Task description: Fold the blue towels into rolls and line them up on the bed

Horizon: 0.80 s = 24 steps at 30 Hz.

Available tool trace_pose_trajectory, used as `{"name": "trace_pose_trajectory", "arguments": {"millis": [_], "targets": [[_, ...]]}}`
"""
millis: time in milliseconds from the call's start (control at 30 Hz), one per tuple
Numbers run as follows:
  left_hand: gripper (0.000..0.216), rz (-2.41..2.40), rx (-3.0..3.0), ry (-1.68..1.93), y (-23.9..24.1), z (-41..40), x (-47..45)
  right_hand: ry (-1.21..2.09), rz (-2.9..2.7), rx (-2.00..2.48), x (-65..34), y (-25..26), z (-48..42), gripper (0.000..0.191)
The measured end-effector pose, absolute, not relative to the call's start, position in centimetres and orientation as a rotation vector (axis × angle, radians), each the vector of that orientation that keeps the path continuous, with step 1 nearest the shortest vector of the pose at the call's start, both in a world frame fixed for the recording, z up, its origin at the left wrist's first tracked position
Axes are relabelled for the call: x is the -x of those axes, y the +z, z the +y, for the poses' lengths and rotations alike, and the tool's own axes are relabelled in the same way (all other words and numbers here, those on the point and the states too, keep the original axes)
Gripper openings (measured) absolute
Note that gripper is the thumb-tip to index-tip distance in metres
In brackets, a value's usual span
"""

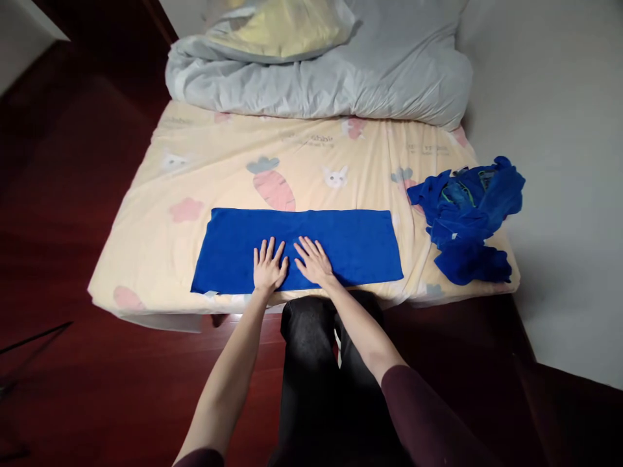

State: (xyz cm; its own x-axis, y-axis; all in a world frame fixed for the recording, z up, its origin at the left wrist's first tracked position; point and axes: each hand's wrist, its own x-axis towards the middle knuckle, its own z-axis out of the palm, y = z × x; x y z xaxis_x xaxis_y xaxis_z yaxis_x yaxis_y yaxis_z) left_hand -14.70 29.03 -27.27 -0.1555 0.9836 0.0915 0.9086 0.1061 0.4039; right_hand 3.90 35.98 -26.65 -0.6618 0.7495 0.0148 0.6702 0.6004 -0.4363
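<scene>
A blue towel [355,243] lies spread flat in a long rectangle along the near edge of the bed. My left hand [268,267] rests palm down on it, left of the middle, with fingers apart. Just to the right, my right hand [314,261] also presses flat on the cloth, its fingers spread and pointing up and left. Neither hand grips anything. At the towel's lower left corner a small white tag [211,294] shows.
To the right, a crumpled pile of blue cloths [470,214] sits near the bed's edge and the wall. The bed's patterned sheet [219,168] shows carrots and rabbits. A grey quilt [389,84] and a yellow pillow in a clear wrap [292,29] lie at the far end.
</scene>
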Motion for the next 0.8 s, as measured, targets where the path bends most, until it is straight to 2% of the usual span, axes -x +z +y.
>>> {"name": "trace_pose_trajectory", "arguments": {"millis": [300,533,700,800], "targets": [[0.069,2.636,-1.411,0.608,-27.0,25.3,24.5,0.425,-2.306,1.729,-22.6,-26.2,40.7,0.062],[0.081,2.648,-1.223,0.657,-27.2,23.6,27.8,0.104,-2.272,1.818,-25.6,-28.3,41.0,0.064],[0.077,2.683,-1.437,0.594,-25.9,26.5,22.0,0.030,-2.270,1.771,-25.3,-28.8,41.0,0.063],[0.070,2.298,-1.902,0.486,-25.7,30.9,13.4,0.035,-2.243,1.750,-25.6,-29.0,41.0,0.063]]}}
